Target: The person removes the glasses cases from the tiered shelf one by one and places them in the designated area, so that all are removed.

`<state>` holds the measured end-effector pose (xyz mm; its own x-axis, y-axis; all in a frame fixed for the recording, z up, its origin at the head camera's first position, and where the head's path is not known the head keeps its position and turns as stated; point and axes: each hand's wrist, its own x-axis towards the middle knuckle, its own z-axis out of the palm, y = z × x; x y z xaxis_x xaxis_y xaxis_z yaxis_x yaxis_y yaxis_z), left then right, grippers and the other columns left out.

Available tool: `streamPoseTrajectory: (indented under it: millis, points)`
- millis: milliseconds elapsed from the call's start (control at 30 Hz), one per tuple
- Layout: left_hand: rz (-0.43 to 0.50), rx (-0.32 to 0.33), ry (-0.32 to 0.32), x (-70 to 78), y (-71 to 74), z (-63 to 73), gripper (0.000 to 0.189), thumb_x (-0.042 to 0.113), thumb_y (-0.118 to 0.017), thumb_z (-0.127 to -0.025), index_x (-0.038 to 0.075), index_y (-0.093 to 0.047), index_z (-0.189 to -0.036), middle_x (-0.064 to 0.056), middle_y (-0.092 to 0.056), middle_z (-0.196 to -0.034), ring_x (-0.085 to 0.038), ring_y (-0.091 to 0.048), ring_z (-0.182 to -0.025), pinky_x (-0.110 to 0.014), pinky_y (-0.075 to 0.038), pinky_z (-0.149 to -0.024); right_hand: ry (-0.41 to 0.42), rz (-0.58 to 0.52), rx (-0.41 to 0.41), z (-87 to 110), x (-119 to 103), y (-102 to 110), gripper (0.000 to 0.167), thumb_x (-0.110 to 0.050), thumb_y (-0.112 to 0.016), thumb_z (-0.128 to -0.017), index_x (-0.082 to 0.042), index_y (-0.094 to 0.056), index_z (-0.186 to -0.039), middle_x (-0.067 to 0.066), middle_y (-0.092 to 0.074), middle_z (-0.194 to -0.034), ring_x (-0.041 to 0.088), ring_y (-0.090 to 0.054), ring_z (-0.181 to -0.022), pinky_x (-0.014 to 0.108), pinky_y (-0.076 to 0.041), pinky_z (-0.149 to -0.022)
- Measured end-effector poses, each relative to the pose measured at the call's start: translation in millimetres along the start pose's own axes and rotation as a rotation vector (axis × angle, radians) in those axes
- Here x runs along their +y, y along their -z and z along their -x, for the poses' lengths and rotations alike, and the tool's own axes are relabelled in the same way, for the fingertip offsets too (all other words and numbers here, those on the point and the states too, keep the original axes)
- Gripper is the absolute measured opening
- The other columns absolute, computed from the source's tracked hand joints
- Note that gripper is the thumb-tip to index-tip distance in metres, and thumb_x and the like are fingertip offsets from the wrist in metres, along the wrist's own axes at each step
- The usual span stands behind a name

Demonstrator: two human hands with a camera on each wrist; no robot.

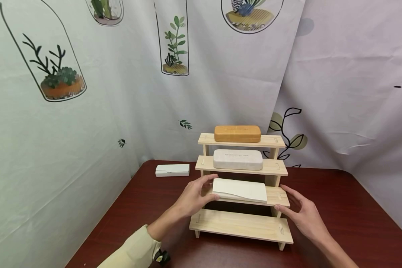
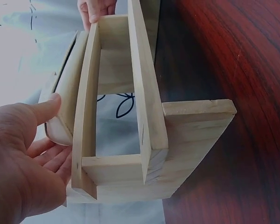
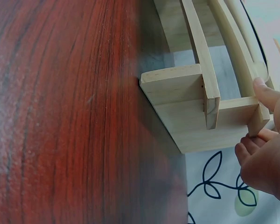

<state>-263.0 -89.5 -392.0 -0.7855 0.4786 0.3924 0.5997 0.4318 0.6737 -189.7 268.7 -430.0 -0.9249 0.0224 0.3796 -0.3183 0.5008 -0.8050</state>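
Note:
A white glasses case with a flap lies on the third board down of a stepped wooden shelf stand. My left hand holds the left end of this case, thumb at its front corner and fingers behind. In the left wrist view, the thumb presses the case while the other fingers curl at its far side. At the same board's right end, my right hand grips the wood between thumb and fingers. The right wrist view shows the right hand around that board's end.
An orange glasses case sits on the top board, and a pale grey glasses case on the second. Another white case lies on the dark red table, left of the stand. A printed curtain hangs behind.

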Motion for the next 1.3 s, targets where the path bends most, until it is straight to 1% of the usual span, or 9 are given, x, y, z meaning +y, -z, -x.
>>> streamPoseTrajectory:
  millis: [233, 333, 567, 667, 767, 1000, 1067, 1233, 1300]
  points:
    - [0.102, 0.028, -0.040, 1.9, -1.1, 1.2, 0.063, 0.017, -0.085, -0.094, 0.011, -0.058, -0.151, -0.008, -0.062, -0.149, -0.027, -0.063, -0.132, -0.040, -0.052, -0.110, -0.004, -0.001, 0.001, 0.2, -0.3, -0.3, 0.075, -0.020, -0.085, -0.094, 0.002, -0.049, -0.155, 0.029, -0.057, -0.148, -0.017, -0.053, -0.114, 0.010, -0.054, -0.084]
    - [0.109, 0.046, -0.077, 2.3, -1.4, 1.7, 0.063, 0.015, -0.085, -0.093, 0.007, -0.059, -0.150, -0.008, -0.063, -0.148, -0.027, -0.063, -0.132, -0.038, -0.051, -0.111, -0.007, 0.006, 0.002, 0.4, -0.5, 0.1, 0.075, -0.020, -0.085, -0.093, 0.002, -0.049, -0.155, 0.029, -0.058, -0.148, -0.018, -0.053, -0.113, 0.010, -0.054, -0.083]
    - [0.103, 0.072, -0.145, 1.5, -1.1, 4.5, 0.060, 0.014, -0.085, -0.093, 0.007, -0.060, -0.147, -0.014, -0.063, -0.146, -0.025, -0.063, -0.132, -0.033, -0.050, -0.111, -0.009, 0.024, -0.002, 0.3, -1.1, 0.9, 0.076, -0.021, -0.086, -0.093, 0.003, -0.049, -0.155, 0.029, -0.059, -0.147, -0.017, -0.054, -0.112, 0.010, -0.053, -0.083]
    - [0.116, 0.082, -0.167, 1.0, 0.1, 5.9, 0.060, 0.011, -0.085, -0.092, 0.005, -0.061, -0.146, -0.014, -0.064, -0.146, -0.026, -0.063, -0.132, -0.033, -0.050, -0.111, -0.010, 0.030, -0.003, 0.1, -1.3, 0.9, 0.076, -0.022, -0.086, -0.093, 0.003, -0.049, -0.155, 0.029, -0.058, -0.147, -0.016, -0.054, -0.112, 0.011, -0.054, -0.082]
    - [0.148, 0.084, -0.174, 0.6, 2.2, 7.5, 0.060, 0.008, -0.085, -0.091, 0.004, -0.061, -0.146, -0.014, -0.064, -0.146, -0.028, -0.062, -0.133, -0.033, -0.050, -0.111, -0.011, 0.032, -0.005, -0.2, -1.5, 0.8, 0.076, -0.022, -0.086, -0.093, 0.003, -0.049, -0.155, 0.029, -0.058, -0.147, -0.016, -0.054, -0.112, 0.011, -0.054, -0.082]
    - [0.190, 0.079, -0.126, 1.6, 9.1, 12.3, 0.061, 0.011, -0.085, -0.092, 0.006, -0.060, -0.147, -0.010, -0.062, -0.148, -0.025, -0.059, -0.137, -0.030, -0.048, -0.111, -0.014, 0.042, -0.002, 0.3, -1.8, 1.0, 0.076, -0.023, -0.086, -0.093, 0.003, -0.050, -0.155, 0.029, -0.059, -0.146, -0.017, -0.053, -0.111, 0.010, -0.053, -0.082]
    - [0.194, 0.086, -0.131, 1.1, 11.0, 13.3, 0.060, 0.010, -0.085, -0.092, 0.006, -0.061, -0.146, -0.010, -0.062, -0.148, -0.024, -0.058, -0.138, -0.030, -0.048, -0.111, -0.015, 0.041, 0.000, -0.1, -1.4, 1.0, 0.076, -0.022, -0.086, -0.093, 0.003, -0.050, -0.154, 0.029, -0.059, -0.146, -0.017, -0.054, -0.111, 0.010, -0.053, -0.082]
    - [0.208, 0.108, -0.157, 0.8, 14.6, 15.2, 0.058, 0.007, -0.085, -0.092, -0.001, -0.061, -0.143, -0.012, -0.063, -0.146, -0.026, -0.058, -0.139, -0.031, -0.045, -0.114, -0.027, 0.053, -0.007, 0.9, -1.5, 1.0, 0.076, -0.020, -0.086, -0.093, 0.003, -0.050, -0.155, 0.029, -0.060, -0.145, 0.009, -0.067, -0.117, 0.013, -0.055, -0.081]
    - [0.214, 0.112, -0.158, 1.9, 16.2, 16.4, 0.058, 0.007, -0.085, -0.092, -0.002, -0.060, -0.143, -0.014, -0.063, -0.146, -0.026, -0.057, -0.140, -0.031, -0.045, -0.114, -0.029, 0.059, -0.009, 1.5, -2.1, 0.9, 0.076, -0.021, -0.087, -0.092, 0.003, -0.050, -0.155, 0.029, -0.061, -0.144, 0.015, -0.068, -0.118, 0.014, -0.055, -0.081]
